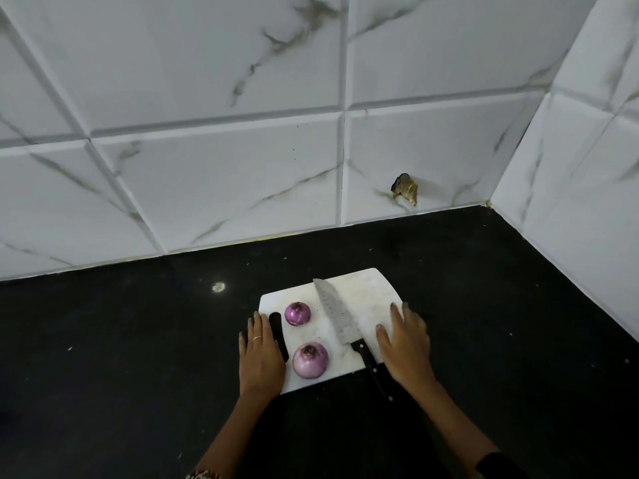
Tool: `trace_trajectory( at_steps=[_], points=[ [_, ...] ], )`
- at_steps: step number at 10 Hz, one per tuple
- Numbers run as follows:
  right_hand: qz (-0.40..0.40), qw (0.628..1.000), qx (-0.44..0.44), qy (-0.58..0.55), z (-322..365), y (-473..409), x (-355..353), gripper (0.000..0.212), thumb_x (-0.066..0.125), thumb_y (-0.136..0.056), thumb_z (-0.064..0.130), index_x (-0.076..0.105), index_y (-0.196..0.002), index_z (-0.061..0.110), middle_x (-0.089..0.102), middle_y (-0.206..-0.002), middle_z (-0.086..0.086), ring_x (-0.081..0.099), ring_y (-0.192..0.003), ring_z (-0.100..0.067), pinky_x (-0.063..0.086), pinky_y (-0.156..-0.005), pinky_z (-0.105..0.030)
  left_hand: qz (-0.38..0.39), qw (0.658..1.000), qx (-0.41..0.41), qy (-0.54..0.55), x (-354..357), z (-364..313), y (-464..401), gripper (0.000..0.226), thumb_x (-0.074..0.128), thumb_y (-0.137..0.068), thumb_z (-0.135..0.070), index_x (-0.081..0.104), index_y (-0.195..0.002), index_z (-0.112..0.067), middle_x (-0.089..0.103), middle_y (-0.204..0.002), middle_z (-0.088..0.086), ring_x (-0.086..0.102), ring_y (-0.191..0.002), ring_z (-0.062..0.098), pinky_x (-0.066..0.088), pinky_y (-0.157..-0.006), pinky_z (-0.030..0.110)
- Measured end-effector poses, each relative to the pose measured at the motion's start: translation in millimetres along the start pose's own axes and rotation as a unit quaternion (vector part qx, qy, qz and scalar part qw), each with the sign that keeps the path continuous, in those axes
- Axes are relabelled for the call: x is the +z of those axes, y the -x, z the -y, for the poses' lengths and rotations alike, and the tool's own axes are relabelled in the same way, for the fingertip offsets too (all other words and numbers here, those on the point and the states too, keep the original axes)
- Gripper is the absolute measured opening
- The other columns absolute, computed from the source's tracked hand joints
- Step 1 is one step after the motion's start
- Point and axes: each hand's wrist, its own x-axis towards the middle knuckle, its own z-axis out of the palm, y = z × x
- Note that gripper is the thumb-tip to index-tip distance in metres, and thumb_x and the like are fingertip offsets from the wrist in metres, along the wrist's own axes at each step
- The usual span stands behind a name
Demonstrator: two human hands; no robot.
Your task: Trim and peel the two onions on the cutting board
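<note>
- Onions, both of them, sit on the left half of the white cutting board (366,299): the far onion (297,313) nearer the wall, the near onion (310,360) nearer me, apart from each other, both with purple skin on and ends untrimmed.
- Nothing of the task looks started, so I judge the step in hand is picking up the knife and taking a first onion.
- My knife (340,324) lies slantwise across the board just right of the onions, tip toward the wall, black handle hanging off the near edge.
- My right hand (404,347) rests flat and spread on the board's right side, holding nothing, just beside the handle.
- My left hand (261,354) lies flat along the board's left edge, fingers loose, empty, close to the near onion.
- To do it well, I should close my right hand fully round the handle, lay one onion on its side, pin it with curled left fingertips, and cut off only a thin cap at each end so the skin lifts easily.
- A round onion may roll; I should steady it before the blade comes down.
- The black countertop (138,340) swallows the handle's end, so its outline is hard to read.
- A dark bar (278,335) beside my left hand I cannot identify.
- My left palm hides that corner of the board.
</note>
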Motion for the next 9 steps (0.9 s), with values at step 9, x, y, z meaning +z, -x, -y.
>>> trace_trajectory(
  at_steps=[9],
  points=[
    [0.007, 0.996, -0.002, -0.087, -12.5, 29.4, -1.7, 0.053, 0.021, -0.100, 0.046, 0.045, -0.139, 0.019, 0.029, -0.154, -0.006, 0.019, -0.144, -0.019, 0.018, -0.113, -0.039, -0.076, 0.996, 0.002, 0.047, -23.5, 13.8, 9.7, 0.048, 0.028, -0.101, -0.031, 0.036, -0.147, -0.019, 0.026, -0.157, 0.002, 0.023, -0.146, 0.017, 0.007, -0.119, 0.044]
  ],
)
